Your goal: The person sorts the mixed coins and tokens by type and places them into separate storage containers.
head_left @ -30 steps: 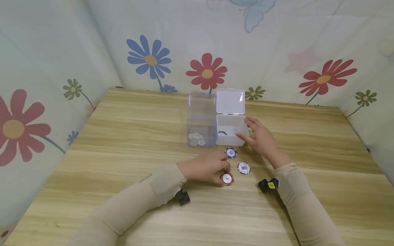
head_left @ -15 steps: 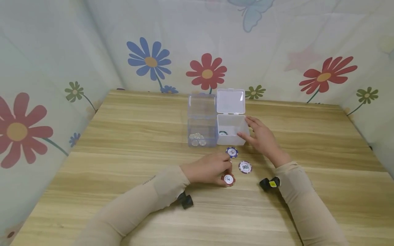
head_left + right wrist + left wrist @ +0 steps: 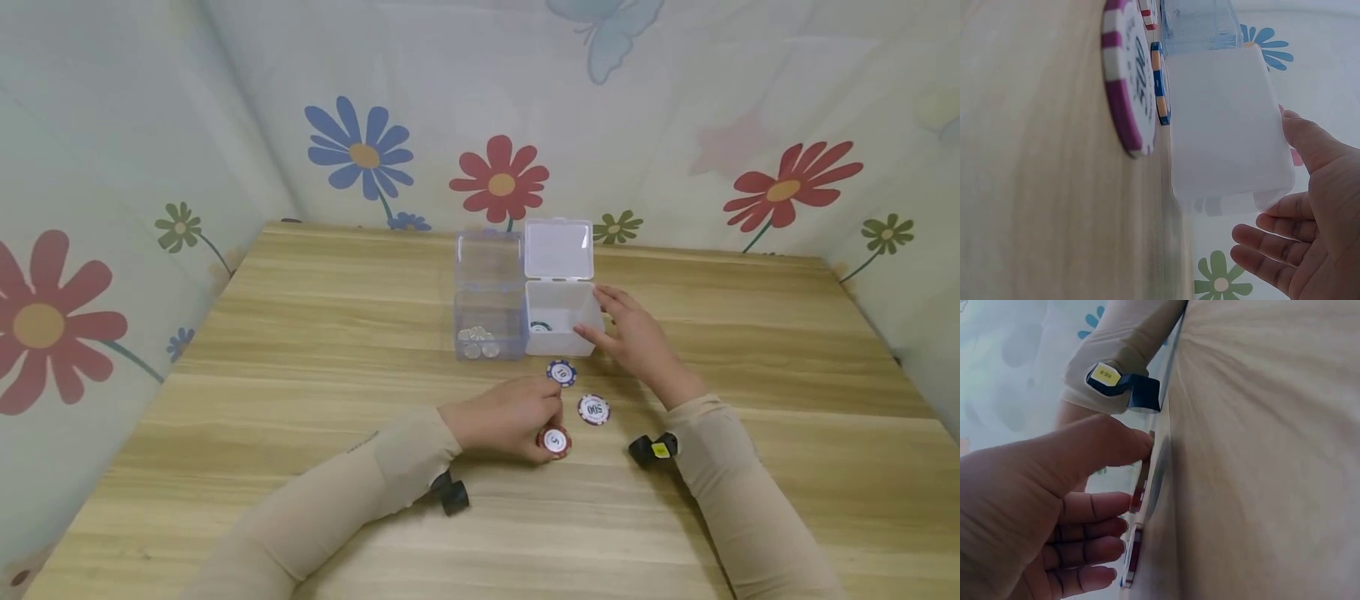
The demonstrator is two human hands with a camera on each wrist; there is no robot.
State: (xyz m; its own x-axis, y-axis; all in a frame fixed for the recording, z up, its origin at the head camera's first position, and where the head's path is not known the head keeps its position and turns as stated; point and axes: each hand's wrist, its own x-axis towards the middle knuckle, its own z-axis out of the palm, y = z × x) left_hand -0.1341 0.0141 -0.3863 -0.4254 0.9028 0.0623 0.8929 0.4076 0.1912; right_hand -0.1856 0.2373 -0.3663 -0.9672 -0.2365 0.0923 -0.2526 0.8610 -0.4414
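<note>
My left hand (image 3: 546, 427) lies on the wooden table (image 3: 315, 333) and pinches the edge of a red chip marked 5 (image 3: 556, 441). In the left wrist view its thumb and fingers (image 3: 1094, 506) close around the red chip (image 3: 1137, 495). A purple 500 chip (image 3: 593, 409) and a blue 10 chip (image 3: 562, 372) lie flat just beyond it. My right hand (image 3: 609, 321) rests with straight fingers against the right side of the open white box (image 3: 573, 342), which holds a green chip (image 3: 540, 327). The right wrist view shows my right hand (image 3: 1297, 212) beside the white box (image 3: 1225, 131).
A clear box (image 3: 490, 287) with several silver coins (image 3: 477, 342) stands touching the white box's left side. Both lids stand open at the back. Flowered fabric walls (image 3: 675, 125) enclose the table on three sides.
My left hand has curled tighter onto the red chip and nudged it slightly. The right hand stays against the white box.
</note>
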